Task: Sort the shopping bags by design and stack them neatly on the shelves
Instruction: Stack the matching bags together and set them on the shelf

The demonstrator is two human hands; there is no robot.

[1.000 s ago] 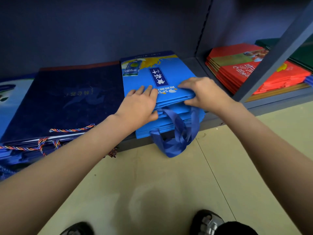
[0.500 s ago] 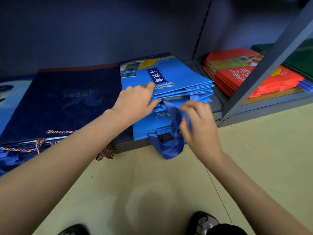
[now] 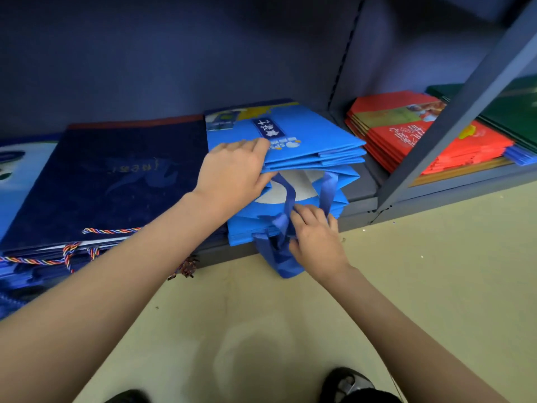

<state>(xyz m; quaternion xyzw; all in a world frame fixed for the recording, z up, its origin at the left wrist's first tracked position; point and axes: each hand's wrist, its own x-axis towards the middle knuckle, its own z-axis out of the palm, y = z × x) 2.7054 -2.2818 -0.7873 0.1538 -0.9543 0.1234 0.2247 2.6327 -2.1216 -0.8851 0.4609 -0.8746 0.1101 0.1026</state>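
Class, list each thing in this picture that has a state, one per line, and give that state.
Bright blue paper shopping bags: stacked on shelf, upper ones lifted.
Blue ribbon handles: hanging over shelf edge.
Left hand: lifting upper bags.
Right hand: pinching handles.
Dark navy rope-handled bags: stacked flat.
Red paper bags: stacked flat.

Your bottom shelf point(image 3: 360, 196): navy bags point(image 3: 116, 181) left, bright blue bags point(image 3: 305, 135) at right end, overhanging front edge. Neighbouring shelf point(image 3: 465, 181): red bags point(image 3: 412, 141), green bags point(image 3: 511, 112) at right edge.
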